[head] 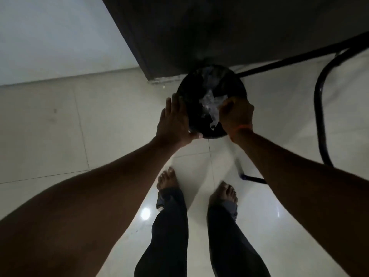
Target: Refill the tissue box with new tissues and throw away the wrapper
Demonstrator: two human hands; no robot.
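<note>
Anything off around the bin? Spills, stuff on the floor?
Nothing stands out. The black bin stands upright on the tiled floor; the left hand rests on its rim while the right hand holds the clear wrapper over the opening. No litter is visible on the floor, though the frame is dim.

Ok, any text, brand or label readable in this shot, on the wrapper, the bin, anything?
None can be read.
Clear wrapper in the right hand over the black bin: only glare and creases, no legible print.
Bin, and the left hand on its rim: no label visible.
</note>
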